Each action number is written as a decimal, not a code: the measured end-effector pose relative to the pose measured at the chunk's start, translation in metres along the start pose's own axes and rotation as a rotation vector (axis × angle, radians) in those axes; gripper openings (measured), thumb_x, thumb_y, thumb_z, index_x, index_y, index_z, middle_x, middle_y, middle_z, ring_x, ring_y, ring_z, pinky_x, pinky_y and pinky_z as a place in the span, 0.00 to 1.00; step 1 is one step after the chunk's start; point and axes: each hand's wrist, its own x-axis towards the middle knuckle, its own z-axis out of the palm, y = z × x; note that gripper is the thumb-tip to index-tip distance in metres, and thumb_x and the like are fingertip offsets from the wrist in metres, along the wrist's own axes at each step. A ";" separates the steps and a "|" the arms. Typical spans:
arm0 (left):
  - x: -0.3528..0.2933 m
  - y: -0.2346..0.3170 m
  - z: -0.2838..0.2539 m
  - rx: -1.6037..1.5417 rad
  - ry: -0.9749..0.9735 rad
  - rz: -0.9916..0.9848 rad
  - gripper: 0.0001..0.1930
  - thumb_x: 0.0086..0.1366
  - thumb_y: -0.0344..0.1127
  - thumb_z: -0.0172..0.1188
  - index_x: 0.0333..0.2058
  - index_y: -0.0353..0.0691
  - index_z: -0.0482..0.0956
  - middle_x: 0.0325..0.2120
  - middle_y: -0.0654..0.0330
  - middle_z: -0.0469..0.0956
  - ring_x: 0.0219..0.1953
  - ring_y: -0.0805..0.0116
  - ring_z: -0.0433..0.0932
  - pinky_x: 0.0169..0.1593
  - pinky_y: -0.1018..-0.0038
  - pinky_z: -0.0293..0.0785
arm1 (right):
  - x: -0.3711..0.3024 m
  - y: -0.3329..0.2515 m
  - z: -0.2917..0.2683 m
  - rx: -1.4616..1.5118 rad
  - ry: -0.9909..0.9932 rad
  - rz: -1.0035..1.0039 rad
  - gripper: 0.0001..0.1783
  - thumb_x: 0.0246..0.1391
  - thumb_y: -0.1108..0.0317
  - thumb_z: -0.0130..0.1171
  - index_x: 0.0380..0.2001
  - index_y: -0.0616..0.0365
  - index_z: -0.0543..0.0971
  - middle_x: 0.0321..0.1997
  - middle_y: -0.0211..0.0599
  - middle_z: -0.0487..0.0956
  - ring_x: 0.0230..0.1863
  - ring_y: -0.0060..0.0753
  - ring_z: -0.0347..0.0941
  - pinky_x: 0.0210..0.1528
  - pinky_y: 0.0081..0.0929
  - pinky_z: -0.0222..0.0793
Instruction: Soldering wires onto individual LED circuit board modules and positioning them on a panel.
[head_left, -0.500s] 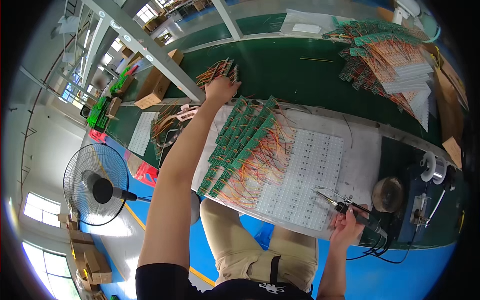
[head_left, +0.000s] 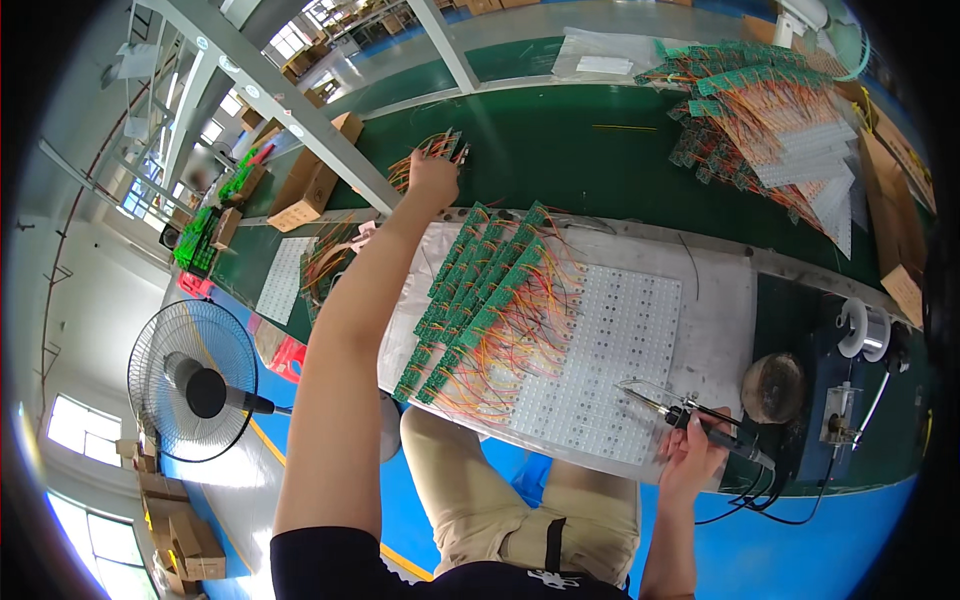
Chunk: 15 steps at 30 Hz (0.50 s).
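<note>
My left hand [head_left: 435,180] reaches to the far left of the bench. Its fingers are closed on a small bundle of wired circuit boards [head_left: 452,147], and the fingertips are partly hidden. My right hand [head_left: 692,460] grips a soldering iron [head_left: 712,430] with a thin metal tube along it. The iron's tip points left, over a white perforated panel [head_left: 625,350]. On the panel's left part lie several strips of green circuit boards [head_left: 480,295], slanting side by side, with red, orange and yellow wires [head_left: 520,345] trailing right.
A solder wire spool [head_left: 866,332] on a stand and a round dark pot [head_left: 776,388] are at the right. Wired boards and white panels [head_left: 770,130] pile up at the back right. A metal post [head_left: 290,110] rises beside my left forearm; a fan [head_left: 195,380] stands left.
My left hand has shifted slightly left and its fingers have drawn in around the board bundle. My right hand and the soldering iron stay nearly still; the view has shifted a little.
</note>
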 end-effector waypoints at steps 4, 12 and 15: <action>-0.021 -0.028 -0.025 0.115 0.180 0.141 0.07 0.52 0.34 0.52 0.25 0.43 0.79 0.26 0.62 0.76 0.35 0.64 0.74 0.44 0.65 0.59 | -0.001 0.001 0.002 -0.002 0.011 -0.003 0.05 0.52 0.75 0.49 0.28 0.58 0.63 0.21 0.29 0.63 0.15 0.16 0.59 0.15 0.17 0.60; -0.160 -0.044 -0.087 0.023 0.666 0.287 0.04 0.49 0.33 0.56 0.27 0.46 0.77 0.27 0.66 0.69 0.32 0.69 0.69 0.42 0.70 0.58 | -0.003 0.001 0.002 -0.024 0.039 -0.033 0.04 0.50 0.74 0.49 0.29 0.59 0.65 0.21 0.28 0.63 0.15 0.16 0.58 0.15 0.20 0.59; -0.217 -0.046 -0.062 0.047 0.788 0.369 0.04 0.51 0.36 0.59 0.27 0.47 0.75 0.27 0.68 0.67 0.31 0.72 0.68 0.41 0.71 0.58 | -0.001 0.003 0.003 -0.002 0.072 -0.037 0.03 0.51 0.75 0.49 0.30 0.58 0.65 0.22 0.27 0.63 0.16 0.16 0.59 0.15 0.20 0.59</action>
